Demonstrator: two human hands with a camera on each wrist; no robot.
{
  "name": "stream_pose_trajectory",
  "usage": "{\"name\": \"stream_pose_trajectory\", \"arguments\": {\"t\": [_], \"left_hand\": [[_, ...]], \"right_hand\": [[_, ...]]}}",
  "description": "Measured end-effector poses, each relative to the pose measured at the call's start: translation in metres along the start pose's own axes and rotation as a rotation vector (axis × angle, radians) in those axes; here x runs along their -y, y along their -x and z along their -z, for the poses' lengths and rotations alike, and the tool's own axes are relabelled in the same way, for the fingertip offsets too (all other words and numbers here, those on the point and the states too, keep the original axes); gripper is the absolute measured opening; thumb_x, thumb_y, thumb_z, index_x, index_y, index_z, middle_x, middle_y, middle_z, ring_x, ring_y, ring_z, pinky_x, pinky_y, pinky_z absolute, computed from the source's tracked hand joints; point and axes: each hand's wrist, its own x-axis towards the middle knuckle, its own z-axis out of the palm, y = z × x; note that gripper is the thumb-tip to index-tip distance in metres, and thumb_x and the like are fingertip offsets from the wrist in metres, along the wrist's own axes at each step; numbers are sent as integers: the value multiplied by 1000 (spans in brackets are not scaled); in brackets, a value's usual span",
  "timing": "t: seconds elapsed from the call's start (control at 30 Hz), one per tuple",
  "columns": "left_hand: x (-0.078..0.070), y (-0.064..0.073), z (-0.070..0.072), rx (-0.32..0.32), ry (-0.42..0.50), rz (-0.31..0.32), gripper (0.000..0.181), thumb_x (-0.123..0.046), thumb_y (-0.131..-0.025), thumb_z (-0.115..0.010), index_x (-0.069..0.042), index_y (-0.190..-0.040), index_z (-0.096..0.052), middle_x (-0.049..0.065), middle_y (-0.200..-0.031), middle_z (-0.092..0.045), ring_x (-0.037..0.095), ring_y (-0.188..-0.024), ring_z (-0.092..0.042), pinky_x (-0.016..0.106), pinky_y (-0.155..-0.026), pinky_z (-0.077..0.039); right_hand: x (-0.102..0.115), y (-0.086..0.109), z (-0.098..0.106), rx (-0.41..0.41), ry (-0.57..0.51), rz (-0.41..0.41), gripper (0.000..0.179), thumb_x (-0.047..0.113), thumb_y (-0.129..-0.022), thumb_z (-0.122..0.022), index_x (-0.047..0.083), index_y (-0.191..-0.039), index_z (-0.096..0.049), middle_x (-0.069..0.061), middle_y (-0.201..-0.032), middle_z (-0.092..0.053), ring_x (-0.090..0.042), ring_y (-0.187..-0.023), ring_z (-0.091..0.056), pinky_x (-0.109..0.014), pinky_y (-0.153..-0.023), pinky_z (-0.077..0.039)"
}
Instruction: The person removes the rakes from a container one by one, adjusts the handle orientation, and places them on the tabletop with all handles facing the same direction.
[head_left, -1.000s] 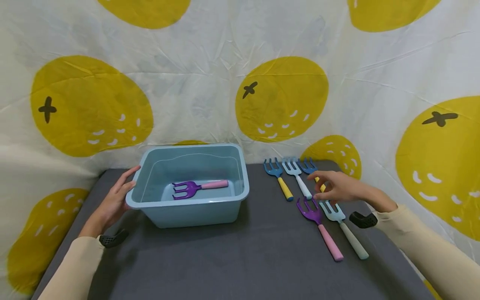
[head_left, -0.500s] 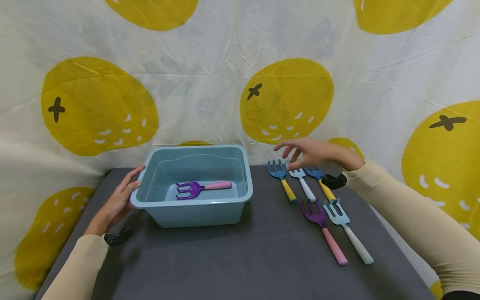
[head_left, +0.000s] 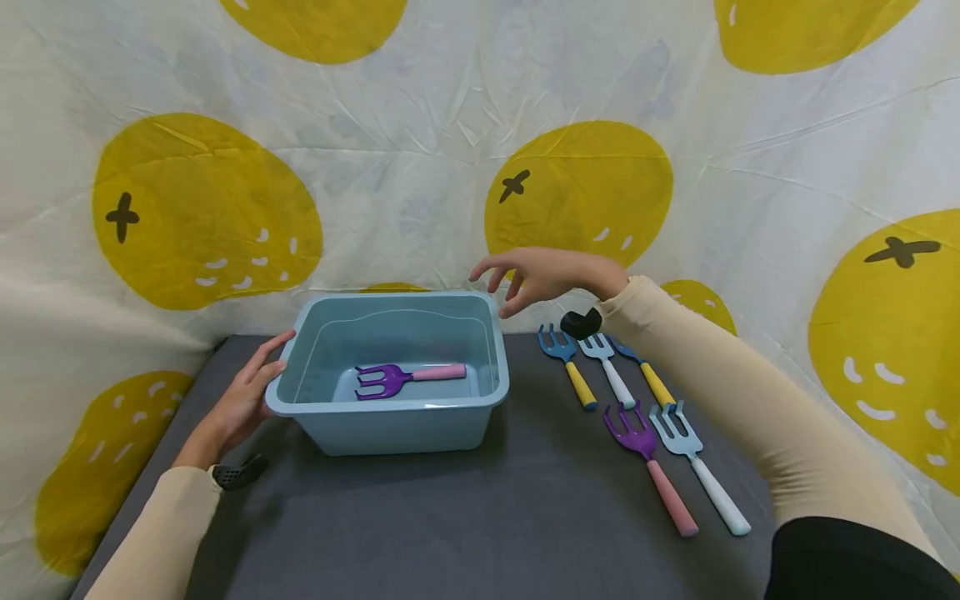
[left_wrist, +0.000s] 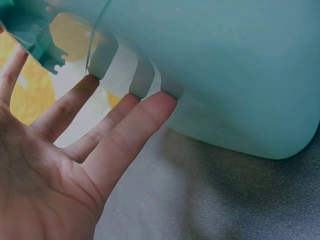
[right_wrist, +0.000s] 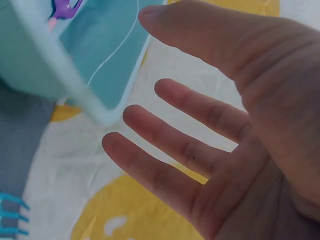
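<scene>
A light blue plastic bin (head_left: 397,433) stands on the grey cloth, and in it lies a purple hand fork (head_left: 390,380) with a pink handle. My left hand (head_left: 238,408) is at the bin's left side; in the left wrist view its spread fingers (left_wrist: 127,130) touch the outer wall. Near the back right corner of the bin hovers my right hand (head_left: 543,275), holding nothing, its fingers (right_wrist: 155,170) spread and relaxed. Whether its fingertips touch the rim, I cannot tell.
Right of the bin lie two blue forks with yellow handles (head_left: 579,385) (head_left: 656,385), a white fork (head_left: 618,383), a purple fork with a pink handle (head_left: 669,496) and a pale blue fork (head_left: 716,493). A patterned curtain (head_left: 405,200) hangs close behind.
My right hand has swept left and up, from over the loose forks to the bin's back right corner. The left hand stays at the bin. The view has shifted slightly.
</scene>
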Motion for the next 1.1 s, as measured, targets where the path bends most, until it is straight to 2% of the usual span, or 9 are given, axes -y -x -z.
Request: {"name": "stream_pose_trajectory", "arguments": {"t": [0.17, 0.37, 0.57, 0.67, 0.77, 0.83, 0.93, 1.03, 1.1], "left_hand": [[3, 0, -1, 8, 1, -6, 55, -33, -111, -44, -38, -162, -24, 9, -153, -22, 12, -97, -64, 39, -74, -60], [6, 0, -1, 5, -6, -3, 55, -35, -111, -45, -39, -162, -25, 9, -152, -23, 11, -94, -65, 39, -75, -60], [5, -1, 1, 0, -15, -7, 55, -37, -111, -45, -40, -162, -25, 12, -154, -22, 11, -93, -64, 38, -75, -60], [4, -2, 2, 2, -27, -12, 55, -37, -111, -45, -40, -162, -24, 13, -155, -21, 11, -95, -64, 39, -75, -60], [3, -2, 2, -3, -33, -10, 55, -37, -111, -45, -40, -162, -25, 11, -153, -23, 13, -94, -64, 38, -75, -60], [3, -2, 1, -3, -31, -8, 55, -37, -111, -45, -40, -162, -25, 10, -153, -23, 15, -96, -64, 38, -75, -60], [3, -2, 1, 3, -35, -4, 55, -38, -111, -45, -40, -162, -24, 10, -154, -23, 17, -99, -64, 39, -76, -60], [3, -1, 1, 2, -38, -2, 56, -38, -111, -45, -39, -162, -24, 11, -153, -23, 18, -98, -64, 38, -76, -60], [3, 0, 2, 0, -38, -1, 56, -38, -111, -44, -39, -163, -24, 11, -152, -23, 16, -95, -64, 38, -76, -60]], "right_hand": [[9, -37, -6, 80, -35, 17, 65, 16, -93, -78, 21, -150, -48, -14, -140, -58, -28, -112, -68, -38, -92, -56], [15, -77, -20, 138, 17, 15, 62, 21, -93, -77, 24, -149, -49, -14, -139, -58, -22, -107, -69, -36, -87, -57], [19, -114, -38, 186, 61, -40, 61, 24, -94, -77, 29, -148, -51, -11, -141, -59, -17, -107, -66, -37, -85, -58], [17, -133, -51, 246, 44, -84, 62, 22, -94, -77, 29, -149, -49, -12, -143, -57, -19, -114, -63, -41, -87, -58], [12, -151, -68, 312, 56, -146, 67, 20, -93, -78, 28, -151, -46, -9, -138, -59, -21, -116, -62, -42, -87, -58], [10, -159, -80, 343, 128, -197, 70, 23, -92, -80, 31, -152, -46, -2, -131, -61, -17, -114, -61, -38, -87, -56], [9, -164, -97, 340, 282, -263, 74, 31, -88, -83, 36, -152, -47, 7, -120, -65, -12, -109, -60, -34, -85, -54], [9, -166, -110, 299, 404, -292, 72, 32, -84, -85, 40, -147, -52, 8, -124, -63, -14, -107, -57, -35, -79, -53], [10, -167, -118, 266, 418, -298, 67, 27, -83, -86, 39, -143, -57, 4, -129, -62, -19, -106, -56, -35, -74, -55]]}}
